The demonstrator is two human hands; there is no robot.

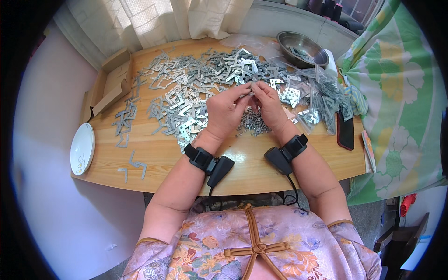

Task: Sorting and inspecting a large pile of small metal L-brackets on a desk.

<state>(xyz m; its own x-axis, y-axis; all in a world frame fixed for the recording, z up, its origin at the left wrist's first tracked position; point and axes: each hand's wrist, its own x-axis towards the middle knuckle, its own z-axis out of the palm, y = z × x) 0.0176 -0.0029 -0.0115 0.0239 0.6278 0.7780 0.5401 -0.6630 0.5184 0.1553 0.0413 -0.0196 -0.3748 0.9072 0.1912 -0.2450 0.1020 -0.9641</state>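
a small grey piece (pixel 252 89) sits between the fingertips just above the middle of the frame. the left hand (pixel 225 109) and the right hand (pixel 272 106) meet there, thumbs and forefingers pinched narrow around it. the fingers cover most of it, so i cannot tell which way it points or how its long axis runs.

right beneath the hands lies a heap of small metal fasteners (pixel 253 123). a broad spread of flat, silvery l-shaped brackets (pixel 179 105) fills the upper middle, their arms pointing every which way, with a few strays (pixel 135 162) toward the lower left.

at the upper right a steel bowl (pixel 313 43) holds more grey metal pieces; below it, clear plastic bags (pixel 330 91) hold metal parts too. an open cardboard box (pixel 109 99) stands at the upper left, and a white dish (pixel 82 150) is at the left edge of the table. a dark phone (pixel 345 133) lies at the right.

the table (pixel 247 179) is pale wood grain. beige curtains (pixel 154 23) hang at the top, a green and white flowered cloth (pixel 392 93) at the right.
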